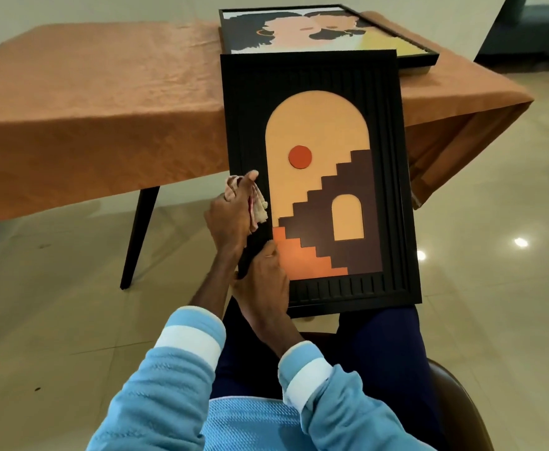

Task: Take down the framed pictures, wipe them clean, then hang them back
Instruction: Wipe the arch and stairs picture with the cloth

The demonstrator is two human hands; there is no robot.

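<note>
We are viewing through one wide-angle head-worn camera, facing forward and steeply downward over the lap. It is sitting close above the left hand, right hand and framed picture; the table is lying farther ahead, filling the upper view.

No text, label or brand can be read; no number or sign either.

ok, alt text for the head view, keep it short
A seated person's left hand wipes the left edge of a black-framed picture with a cloth, while the right hand grips its lower left corner. The picture stands on their lap, its top toward a table where a second picture lies.
</note>
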